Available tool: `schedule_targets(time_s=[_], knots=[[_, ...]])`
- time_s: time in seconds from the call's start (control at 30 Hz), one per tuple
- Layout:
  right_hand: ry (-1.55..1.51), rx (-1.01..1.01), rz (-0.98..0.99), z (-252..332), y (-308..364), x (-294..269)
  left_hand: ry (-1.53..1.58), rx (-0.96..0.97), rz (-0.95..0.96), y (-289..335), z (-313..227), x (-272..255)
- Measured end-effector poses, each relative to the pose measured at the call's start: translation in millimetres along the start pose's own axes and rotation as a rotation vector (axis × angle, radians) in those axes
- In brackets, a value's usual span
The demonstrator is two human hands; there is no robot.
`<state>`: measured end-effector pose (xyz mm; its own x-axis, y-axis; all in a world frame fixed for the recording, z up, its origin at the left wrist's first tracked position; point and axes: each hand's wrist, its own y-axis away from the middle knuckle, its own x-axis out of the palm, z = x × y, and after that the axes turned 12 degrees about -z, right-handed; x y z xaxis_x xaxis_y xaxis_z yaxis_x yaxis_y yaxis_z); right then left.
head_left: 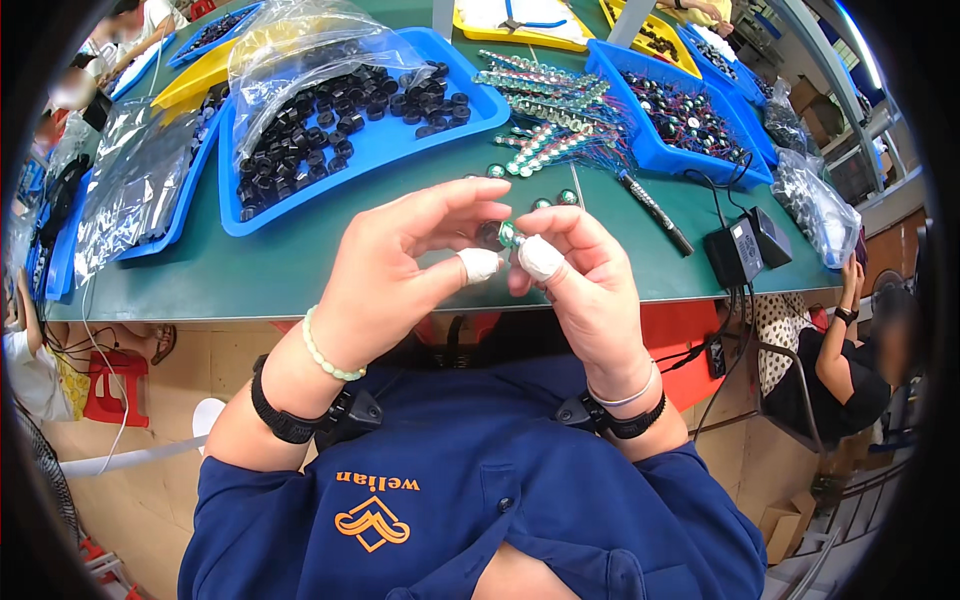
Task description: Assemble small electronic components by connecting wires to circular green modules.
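Note:
My two hands meet just above the near part of the green table, both thumbs wrapped in white tape. My left hand (395, 255) curls its fingertips around the dark side of a small round black part with a green circuit face (506, 235). From the other side, the thumb and forefinger of my right hand (590, 285) pinch at its green face. The fingers partly hide this part, so whether it is one piece or two does not show. Several similar round black-and-green pieces (568, 197) lie just beyond my fingertips.
A blue tray (490, 105) of black round caps stands at the left, partly under clear plastic. Green circuit strips (555, 100) lie at centre back, by a blue bin (640, 150) of wired parts. A marker pen (655, 213) and black power adapters (735, 252) are at right. Other people sit nearby.

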<state>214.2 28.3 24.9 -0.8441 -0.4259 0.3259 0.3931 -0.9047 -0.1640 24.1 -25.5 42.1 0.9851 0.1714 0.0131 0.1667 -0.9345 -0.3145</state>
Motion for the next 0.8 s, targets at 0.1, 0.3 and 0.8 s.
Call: schedule_targets(time_s=[0.1, 0.3, 0.8], knots=[[-0.038, 0.066, -0.014, 1, -1, 2, -0.034, 0.019, -0.019, 0, -1, -2], [-0.013, 0.107, -0.015, 0, -2, 4, -0.208, 0.141, -0.045, 0, -3, -2], [0.366, -0.186, -0.171, -8, 8, 15, 0.078, -0.061, -0.116, 7, 7, 6]])
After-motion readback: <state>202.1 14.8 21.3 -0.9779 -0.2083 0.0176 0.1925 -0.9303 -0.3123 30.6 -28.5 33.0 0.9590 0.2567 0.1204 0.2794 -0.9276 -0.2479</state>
